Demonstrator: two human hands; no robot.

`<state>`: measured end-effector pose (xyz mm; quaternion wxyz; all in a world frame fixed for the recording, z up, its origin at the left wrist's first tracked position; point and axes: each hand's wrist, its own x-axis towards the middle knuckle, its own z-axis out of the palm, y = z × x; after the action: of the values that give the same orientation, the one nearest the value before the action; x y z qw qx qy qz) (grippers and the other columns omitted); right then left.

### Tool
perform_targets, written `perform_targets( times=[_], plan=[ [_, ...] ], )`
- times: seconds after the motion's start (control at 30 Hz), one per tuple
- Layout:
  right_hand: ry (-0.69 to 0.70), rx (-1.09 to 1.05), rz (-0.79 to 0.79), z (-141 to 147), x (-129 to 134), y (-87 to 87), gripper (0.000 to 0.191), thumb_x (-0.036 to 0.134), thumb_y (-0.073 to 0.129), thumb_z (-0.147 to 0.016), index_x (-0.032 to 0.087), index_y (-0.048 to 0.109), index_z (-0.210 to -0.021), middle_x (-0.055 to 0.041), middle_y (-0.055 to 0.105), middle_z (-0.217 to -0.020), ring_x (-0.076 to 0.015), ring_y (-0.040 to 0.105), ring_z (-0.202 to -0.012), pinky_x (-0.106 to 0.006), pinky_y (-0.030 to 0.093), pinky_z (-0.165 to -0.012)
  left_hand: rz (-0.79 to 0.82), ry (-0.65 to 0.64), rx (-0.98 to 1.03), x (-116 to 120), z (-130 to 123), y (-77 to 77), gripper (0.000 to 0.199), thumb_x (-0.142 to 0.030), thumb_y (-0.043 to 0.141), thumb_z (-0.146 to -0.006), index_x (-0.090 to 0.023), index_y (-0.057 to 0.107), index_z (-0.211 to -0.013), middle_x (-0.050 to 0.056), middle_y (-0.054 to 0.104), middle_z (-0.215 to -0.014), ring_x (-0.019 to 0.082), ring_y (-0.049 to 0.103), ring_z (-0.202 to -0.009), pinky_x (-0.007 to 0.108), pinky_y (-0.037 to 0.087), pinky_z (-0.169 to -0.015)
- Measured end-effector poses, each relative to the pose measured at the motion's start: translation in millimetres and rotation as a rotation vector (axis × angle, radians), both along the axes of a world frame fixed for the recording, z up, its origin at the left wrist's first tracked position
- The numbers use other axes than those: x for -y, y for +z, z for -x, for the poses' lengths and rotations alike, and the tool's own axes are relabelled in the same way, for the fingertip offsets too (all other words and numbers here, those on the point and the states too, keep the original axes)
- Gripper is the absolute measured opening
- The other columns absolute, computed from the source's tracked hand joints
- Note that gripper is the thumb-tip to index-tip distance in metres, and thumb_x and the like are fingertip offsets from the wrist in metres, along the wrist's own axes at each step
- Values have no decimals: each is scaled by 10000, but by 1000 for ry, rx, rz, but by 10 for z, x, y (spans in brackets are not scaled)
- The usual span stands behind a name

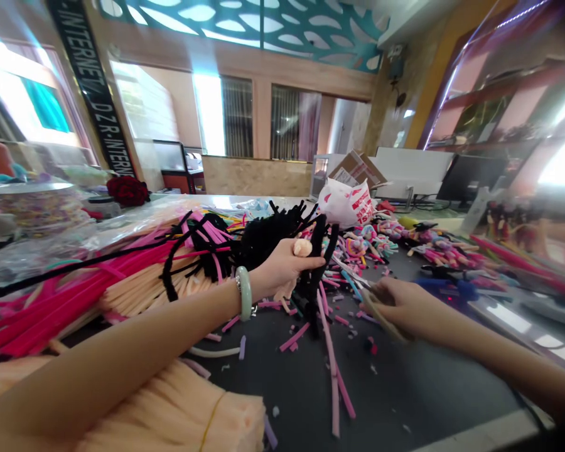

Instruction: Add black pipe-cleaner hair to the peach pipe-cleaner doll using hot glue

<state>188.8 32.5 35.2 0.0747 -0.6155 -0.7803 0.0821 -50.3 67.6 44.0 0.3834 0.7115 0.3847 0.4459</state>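
Observation:
My left hand [285, 267] grips a bunch of black fuzzy chenille stems [317, 251] raised above the dark tabletop [386, 389]. A small peach-coloured round piece [302, 248] sits against that hand's fingers, and a pale green bangle [244, 293] circles the wrist. My right hand [400, 307] pinches a thin beige strip [381, 317], and a metal-looking tool, possibly scissors [353, 276], lies just beyond its fingers. Bundles of peach stems [169, 408] and hot-pink stems [51, 314] lie under and behind my left forearm.
Cut pink and purple stem pieces [329, 370] are scattered on the tabletop. Small dolls in bright dress [433, 245] are piled at the right. Farther back stand a white plastic bag [346, 202], a cardboard box [358, 169], a dark monitor [471, 179] and dark red roses [128, 191].

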Motion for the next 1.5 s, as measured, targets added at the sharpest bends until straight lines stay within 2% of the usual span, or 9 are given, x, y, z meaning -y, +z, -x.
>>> perform_targets(
  times=[0.2,0.4,0.53,0.73,0.9,1.07,1.23,1.4,1.5],
  plan=[
    [15,77,-39,-59,-142,-134,323,511,554,-749,206,522,-651,-98,674,-713,-249,622,-657,-297,367,-546,-95,-212,-248,-16,32,66,494,-332,761,-596,-178,300,-510,-80,271,-541,63,268,-524,221,228,-491],
    [19,134,-63,-108,-253,-262,290,475,606,-718,193,555,-669,-108,676,-716,-260,633,-662,-295,365,-531,-184,-199,-422,-23,65,49,350,-354,726,-612,-158,443,-551,-60,385,-573,99,345,-582,231,255,-530],
    [39,148,-63,-100,-236,-283,263,438,593,-743,183,577,-682,-99,676,-703,-244,637,-652,-285,364,-529,-187,-182,-508,-93,95,13,370,-406,724,-599,-154,460,-540,-56,397,-558,103,350,-568,234,257,-524],
    [33,133,-70,-95,-127,-264,251,411,580,-769,164,629,-760,-119,694,-769,-253,655,-680,-292,381,-563,-153,-171,-546,-164,110,-12,363,-396,698,-623,-166,432,-537,-59,387,-543,101,353,-543,227,250,-503],
    [-38,92,-124,-78,51,-335,254,398,558,-805,163,649,-837,-128,692,-848,-269,656,-789,-307,423,-662,-108,-198,-549,-191,119,-29,337,-414,693,-622,-160,483,-556,-53,440,-523,118,430,-526,225,286,-498],
    [-105,-15,-225,-23,162,-418,295,400,527,-839,140,644,-913,-148,653,-922,-274,618,-881,-333,432,-782,-32,-198,-560,-211,113,-68,308,-429,679,-642,-154,540,-636,-36,504,-556,136,499,-523,218,340,-487],
    [-128,-195,-328,18,80,-343,247,298,486,-862,120,621,-969,-170,626,-966,-312,565,-981,-399,404,-852,-1,-182,-566,-177,83,-41,298,-429,664,-668,-155,547,-669,-26,527,-587,144,527,-530,216,355,-486],
    [29,-508,-249,104,70,-246,511,468,605,-799,200,500,-1222,-41,667,-876,-191,629,-741,-298,489,-701,-81,-245,-621,-47,12,30,293,-432,633,-725,-141,596,-712,-28,522,-600,124,463,-563,214,330,-515],
    [106,-659,-169,161,146,-237,347,438,577,-829,221,574,-1100,3,666,-771,-148,632,-646,-244,494,-604,-171,-301,-690,59,-50,27,289,-420,622,-751,-138,592,-698,-29,516,-623,122,456,-602,212,324,-542]
  ],
)
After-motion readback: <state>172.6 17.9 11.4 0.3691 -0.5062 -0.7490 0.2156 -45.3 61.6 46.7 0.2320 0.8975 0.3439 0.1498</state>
